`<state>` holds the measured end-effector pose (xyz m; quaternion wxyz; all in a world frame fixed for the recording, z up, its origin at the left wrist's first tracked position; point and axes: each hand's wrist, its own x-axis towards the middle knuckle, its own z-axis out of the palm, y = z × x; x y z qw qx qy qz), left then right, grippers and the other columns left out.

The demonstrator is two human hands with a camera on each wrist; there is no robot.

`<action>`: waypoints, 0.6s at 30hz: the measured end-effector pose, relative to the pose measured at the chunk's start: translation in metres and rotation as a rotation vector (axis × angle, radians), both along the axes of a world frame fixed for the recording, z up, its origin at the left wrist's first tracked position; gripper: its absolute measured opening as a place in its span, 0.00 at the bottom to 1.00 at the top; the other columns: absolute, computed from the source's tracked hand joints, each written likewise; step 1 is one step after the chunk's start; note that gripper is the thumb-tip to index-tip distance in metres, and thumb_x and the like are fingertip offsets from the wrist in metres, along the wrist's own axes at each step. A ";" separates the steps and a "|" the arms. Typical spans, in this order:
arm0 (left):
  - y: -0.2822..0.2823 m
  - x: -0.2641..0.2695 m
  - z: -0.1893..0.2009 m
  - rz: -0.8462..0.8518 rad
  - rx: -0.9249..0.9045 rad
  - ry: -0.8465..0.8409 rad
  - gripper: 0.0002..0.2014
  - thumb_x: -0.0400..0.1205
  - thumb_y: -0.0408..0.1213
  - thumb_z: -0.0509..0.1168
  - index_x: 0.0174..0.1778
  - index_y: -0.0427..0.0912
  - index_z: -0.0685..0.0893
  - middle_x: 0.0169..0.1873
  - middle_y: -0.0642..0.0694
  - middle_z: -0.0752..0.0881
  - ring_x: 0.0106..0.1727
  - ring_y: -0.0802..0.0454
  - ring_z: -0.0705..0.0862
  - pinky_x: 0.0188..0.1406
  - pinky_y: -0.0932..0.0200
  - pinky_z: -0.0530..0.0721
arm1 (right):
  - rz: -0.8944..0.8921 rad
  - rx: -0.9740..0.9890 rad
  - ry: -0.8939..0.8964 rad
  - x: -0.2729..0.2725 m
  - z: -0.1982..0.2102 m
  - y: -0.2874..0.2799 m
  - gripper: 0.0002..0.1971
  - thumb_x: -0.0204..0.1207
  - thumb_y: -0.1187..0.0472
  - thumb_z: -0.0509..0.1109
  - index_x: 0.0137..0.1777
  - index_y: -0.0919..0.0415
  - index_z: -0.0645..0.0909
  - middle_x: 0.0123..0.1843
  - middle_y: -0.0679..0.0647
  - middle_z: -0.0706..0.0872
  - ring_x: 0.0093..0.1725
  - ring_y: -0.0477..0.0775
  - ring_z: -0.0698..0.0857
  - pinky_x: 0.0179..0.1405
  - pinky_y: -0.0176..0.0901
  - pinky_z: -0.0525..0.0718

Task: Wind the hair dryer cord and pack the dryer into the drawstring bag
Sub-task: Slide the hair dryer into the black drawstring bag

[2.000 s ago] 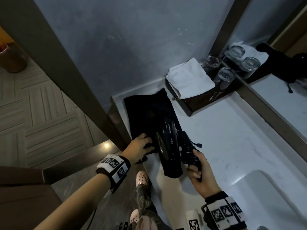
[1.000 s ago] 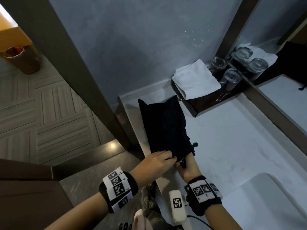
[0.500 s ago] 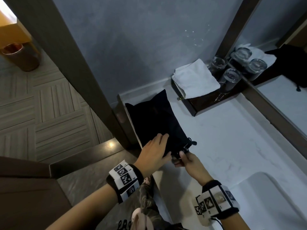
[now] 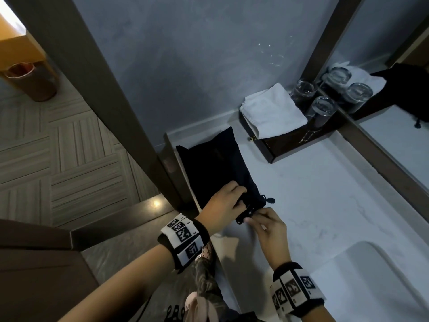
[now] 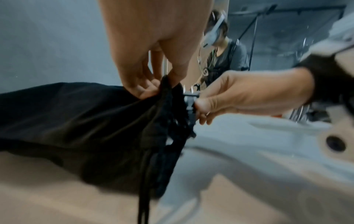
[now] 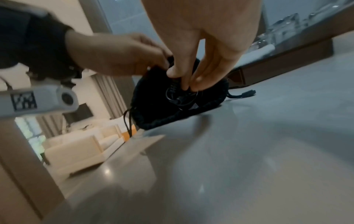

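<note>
The black drawstring bag [image 4: 213, 168] lies on the white counter [image 4: 313, 194], mouth towards me. The hair dryer is inside it and hidden; only loops of its black cord [image 6: 178, 95] show in the mouth. My left hand [image 4: 239, 198] pinches the upper rim of the bag's mouth [image 5: 164, 81]. My right hand [image 4: 251, 217] pinches the plug end of the cord [image 5: 189, 103] right at the opening. One drawstring tip [image 4: 270, 201] lies on the counter to the right, and another string [image 5: 143, 189] hangs over the counter's left edge.
A folded white towel [image 4: 274, 112] and upturned glasses [image 4: 322, 108] sit on a dark tray [image 4: 290, 145] at the back. A mirror [image 4: 394, 140] runs along the right. The sink basin [image 4: 371, 275] is at lower right, a dark door frame [image 4: 104, 101] on the left.
The dryer, half out with my right hand on its handle, has gone fully into the bag. My right hand now pinches the cord's plug; my left went from lying flat to pinching the rim.
</note>
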<state>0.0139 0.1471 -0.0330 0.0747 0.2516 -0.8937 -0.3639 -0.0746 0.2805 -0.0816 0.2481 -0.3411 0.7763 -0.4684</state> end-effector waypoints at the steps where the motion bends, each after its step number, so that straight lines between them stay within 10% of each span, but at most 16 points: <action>1: 0.003 0.001 0.004 -0.020 0.001 0.055 0.14 0.83 0.31 0.61 0.63 0.32 0.80 0.55 0.37 0.78 0.53 0.44 0.80 0.54 0.53 0.77 | 0.015 0.009 0.026 0.000 0.001 -0.002 0.02 0.73 0.67 0.75 0.39 0.62 0.86 0.43 0.43 0.80 0.42 0.38 0.79 0.42 0.20 0.73; 6: 0.020 0.018 0.004 -0.267 -0.120 0.084 0.10 0.81 0.29 0.62 0.55 0.29 0.85 0.48 0.35 0.81 0.47 0.41 0.79 0.48 0.46 0.77 | -0.235 0.004 0.230 -0.011 0.004 -0.017 0.12 0.63 0.79 0.74 0.38 0.66 0.77 0.45 0.44 0.67 0.43 0.34 0.73 0.40 0.18 0.71; 9: 0.019 0.037 -0.010 -0.250 -0.163 0.037 0.16 0.81 0.31 0.62 0.65 0.36 0.82 0.54 0.38 0.80 0.55 0.43 0.77 0.55 0.51 0.73 | -0.203 -0.004 0.073 -0.020 -0.002 -0.022 0.21 0.64 0.82 0.71 0.55 0.70 0.71 0.57 0.56 0.64 0.47 0.45 0.72 0.49 0.20 0.75; 14: 0.014 0.066 -0.028 0.271 -0.031 -0.296 0.38 0.74 0.40 0.69 0.78 0.44 0.57 0.73 0.42 0.54 0.74 0.42 0.56 0.74 0.50 0.57 | 0.064 0.040 -0.247 -0.025 -0.003 -0.023 0.20 0.74 0.77 0.68 0.62 0.61 0.69 0.54 0.51 0.74 0.51 0.48 0.76 0.47 0.19 0.75; 18: 0.002 0.063 -0.031 0.469 0.299 -0.368 0.31 0.80 0.39 0.67 0.73 0.36 0.58 0.69 0.38 0.72 0.72 0.39 0.70 0.75 0.43 0.66 | 0.157 0.266 -0.224 -0.026 -0.005 -0.034 0.12 0.77 0.75 0.61 0.48 0.56 0.72 0.43 0.50 0.80 0.43 0.51 0.77 0.35 0.28 0.72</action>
